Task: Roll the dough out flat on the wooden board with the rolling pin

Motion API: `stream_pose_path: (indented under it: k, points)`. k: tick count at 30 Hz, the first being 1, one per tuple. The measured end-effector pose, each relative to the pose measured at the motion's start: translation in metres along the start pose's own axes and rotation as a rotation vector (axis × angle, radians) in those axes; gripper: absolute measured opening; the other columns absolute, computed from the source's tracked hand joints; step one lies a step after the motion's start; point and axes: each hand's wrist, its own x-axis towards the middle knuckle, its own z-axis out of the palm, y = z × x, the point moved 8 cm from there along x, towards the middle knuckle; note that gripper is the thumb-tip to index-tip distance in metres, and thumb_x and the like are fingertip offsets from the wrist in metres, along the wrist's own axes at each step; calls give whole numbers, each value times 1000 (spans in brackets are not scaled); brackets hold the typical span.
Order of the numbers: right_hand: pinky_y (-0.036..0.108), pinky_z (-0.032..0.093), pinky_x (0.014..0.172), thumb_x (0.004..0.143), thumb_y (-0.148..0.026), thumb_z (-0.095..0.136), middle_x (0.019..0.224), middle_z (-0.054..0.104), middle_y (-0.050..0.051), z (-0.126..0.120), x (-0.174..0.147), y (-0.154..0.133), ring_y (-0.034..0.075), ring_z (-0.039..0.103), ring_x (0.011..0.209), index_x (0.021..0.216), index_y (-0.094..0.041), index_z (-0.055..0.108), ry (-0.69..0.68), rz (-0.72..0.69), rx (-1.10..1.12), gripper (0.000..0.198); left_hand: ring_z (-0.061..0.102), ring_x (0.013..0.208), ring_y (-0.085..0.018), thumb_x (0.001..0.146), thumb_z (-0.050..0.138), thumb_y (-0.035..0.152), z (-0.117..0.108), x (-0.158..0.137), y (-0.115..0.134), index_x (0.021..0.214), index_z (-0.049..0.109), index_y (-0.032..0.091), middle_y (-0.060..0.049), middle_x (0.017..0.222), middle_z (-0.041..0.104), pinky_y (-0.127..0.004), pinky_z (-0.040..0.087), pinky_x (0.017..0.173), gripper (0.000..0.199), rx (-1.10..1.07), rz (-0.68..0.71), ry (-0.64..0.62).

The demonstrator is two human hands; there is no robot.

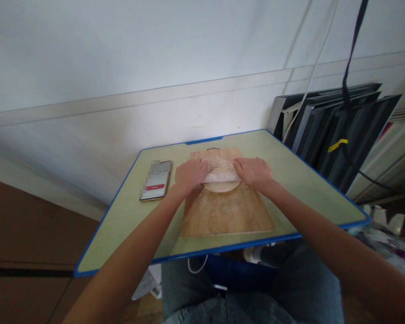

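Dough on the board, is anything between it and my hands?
Yes: a pale rolling pin lies across the dough, with your left hand at one end and right hand at the other. Nothing else visible stands between.

Kinda soft and hazy overall; wall [138, 49] bright up top, faint shadows upper right, lower corners dim, edges stretched.

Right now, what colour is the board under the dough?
The board is light brown, clearest in the head view.

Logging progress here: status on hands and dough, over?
Left hand and right hand gripping rolling pin. Dough flat beneath, on wooden cutting board. Smartphone left of board.
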Motion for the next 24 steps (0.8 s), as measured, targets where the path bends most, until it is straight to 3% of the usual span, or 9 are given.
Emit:
stream_pose_path:
  k: [4, 9, 13, 17, 20, 24]
  points:
    - [40, 30, 93, 91, -26, 21, 102, 66, 8, -7, -24, -9, 20, 60, 93, 98, -20, 63, 143, -59, 20, 43, 63, 80, -22, 90, 13, 39, -5, -31, 8, 94, 63, 18, -9, 89, 68, -31, 44, 68, 54, 47, 69, 73]
    - [42, 22, 99, 91, -26, 23, 113, 62, 7, -10, -39, -17, 22, 52, 107, 109, -18, 59, 238, -87, 39, 41, 63, 83, -21, 91, 15, 36, -5, -54, 12, 105, 58, 21, -6, 96, 67, -32, 43, 71, 48, 11, 126, 158]
    - [40, 26, 96, 90, -26, 23, 105, 65, 8, -10, -30, -17, 21, 57, 98, 101, -18, 63, 202, -64, 36, 42, 63, 82, -22, 90, 14, 35, -4, -47, 11, 102, 60, 20, -8, 95, 67, -33, 43, 68, 50, 17, 92, 142]
    - [37, 37, 84, 90, -27, 22, 93, 69, 11, -6, -12, -13, 23, 62, 86, 90, -18, 66, 100, -13, 14, 46, 63, 82, -24, 90, 14, 37, -5, -34, 11, 95, 62, 17, -10, 92, 67, -34, 44, 67, 52, 34, 61, 110]
    - [35, 41, 72, 89, -30, 23, 92, 68, 13, 0, 5, -7, 25, 63, 84, 91, -17, 67, 19, 36, 11, 46, 62, 84, -24, 89, 14, 37, -4, -23, 11, 94, 63, 16, -11, 92, 67, -35, 45, 71, 54, 29, 45, 86]
    - [34, 43, 70, 86, -29, 27, 98, 67, 15, 6, 29, -2, 26, 62, 90, 97, -16, 67, -50, 66, 23, 43, 63, 84, -25, 87, 16, 35, -1, -4, 7, 92, 65, 16, -12, 90, 67, -35, 46, 70, 53, 16, -2, 50]
